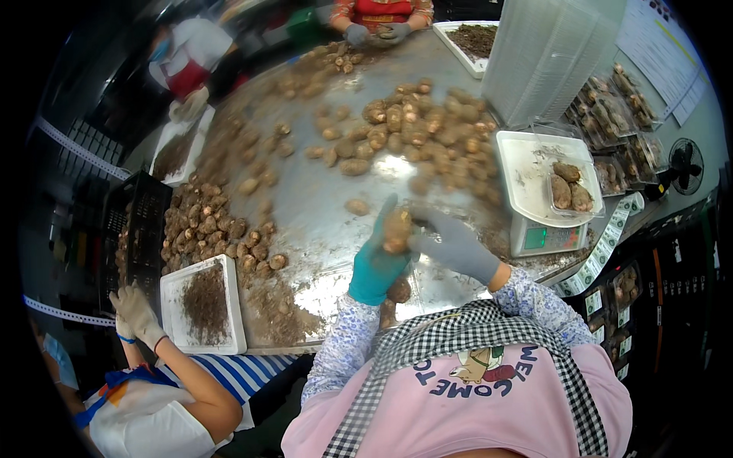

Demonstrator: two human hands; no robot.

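Teal-gloved left hand (376, 263) has its fingers closed around a brown taro-like tuber (397, 230), thumb up along its side. Grey-gloved right hand (460, 248) is right at the same tuber, fingertips blurred; can't tell if they grip it or only touch. Tuber sits between the two hands, above the near side of the steel table (321, 210).

Single loose tuber (356, 207) lies just left of the hands. Large tuber heap (412, 122) beyond them, partly blurred; second tuber heap (202, 217) at left, next to a black crate (136, 217).

Right side: white digital scale (546, 237), display lit green, with a clear plastic punnet (571, 191) on its pan holding three tubers. Tall stack of clear containers (534, 69) just behind it. Filled punnets (611, 114) piled to the right, black fan (686, 166) near them. Label strip (611, 244) runs along the table edge by the scale.

Lower left: white tray (235, 305) of dark soil and debris; co-worker's pale-gloved hands (140, 313) beside it. Another co-worker's grey-gloved hands (378, 34) at the far edge, by more tubers.
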